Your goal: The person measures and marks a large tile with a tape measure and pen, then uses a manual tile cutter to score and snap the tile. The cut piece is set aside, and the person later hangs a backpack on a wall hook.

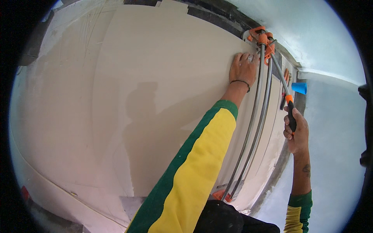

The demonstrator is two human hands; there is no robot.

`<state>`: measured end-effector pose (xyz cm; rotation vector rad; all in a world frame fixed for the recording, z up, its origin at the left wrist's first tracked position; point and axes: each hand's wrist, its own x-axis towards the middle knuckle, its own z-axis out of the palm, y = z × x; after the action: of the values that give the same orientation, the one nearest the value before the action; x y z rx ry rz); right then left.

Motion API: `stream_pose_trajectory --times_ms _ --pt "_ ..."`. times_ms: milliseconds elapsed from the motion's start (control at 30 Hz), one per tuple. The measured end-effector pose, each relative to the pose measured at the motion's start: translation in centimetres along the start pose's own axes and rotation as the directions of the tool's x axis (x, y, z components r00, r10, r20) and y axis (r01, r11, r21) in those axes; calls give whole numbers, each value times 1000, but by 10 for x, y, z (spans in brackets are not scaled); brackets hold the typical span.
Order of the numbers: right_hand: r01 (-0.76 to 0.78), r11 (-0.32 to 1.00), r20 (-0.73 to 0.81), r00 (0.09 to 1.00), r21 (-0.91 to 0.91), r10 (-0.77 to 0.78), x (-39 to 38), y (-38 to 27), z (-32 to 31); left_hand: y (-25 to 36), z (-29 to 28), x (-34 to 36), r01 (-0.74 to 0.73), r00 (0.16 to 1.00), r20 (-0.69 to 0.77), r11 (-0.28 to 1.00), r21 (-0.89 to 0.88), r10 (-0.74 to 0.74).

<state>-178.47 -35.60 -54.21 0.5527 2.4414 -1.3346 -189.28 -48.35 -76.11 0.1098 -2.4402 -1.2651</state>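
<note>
A large beige tile [155, 77] lies flat under a manual tile cutter whose two steel rails [256, 128] run from the near orange end to the far orange carriage [264, 40]. My left hand [243, 68] presses flat on the tile beside the rails, close to the carriage, fingers spread. My right hand [295, 132] grips the black and orange lever handle [290, 112], which slants up to the carriage.
A blue cup [299, 87] sits right of the cutter by the pale wall. More beige tiles [58, 116] cover the floor on the left. A dark strip [217, 15] runs along the far edge. My dark trouser leg [229, 219] shows at the bottom.
</note>
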Motion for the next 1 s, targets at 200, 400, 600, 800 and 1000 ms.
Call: stream_pose_trajectory --times_ms 200,400,600,800,1000 --pt "12 999 -17 1000 -38 -13 0 1 1 0 4 -3 -32 996 -76 998 48 36" --pt "-9 997 -56 998 -74 5 2 -3 2 -1 10 -3 -31 998 -43 994 105 36" --pt "-10 997 -23 1000 -82 8 1 -7 1 -1 11 -4 -21 1000 17 998 67 20" --pt "-36 998 21 999 -44 36 3 -9 1 0 8 -3 -10 999 36 998 56 8" --pt "-50 999 11 999 -21 50 1 -5 5 1 4 -4 -25 999 -30 995 101 28"
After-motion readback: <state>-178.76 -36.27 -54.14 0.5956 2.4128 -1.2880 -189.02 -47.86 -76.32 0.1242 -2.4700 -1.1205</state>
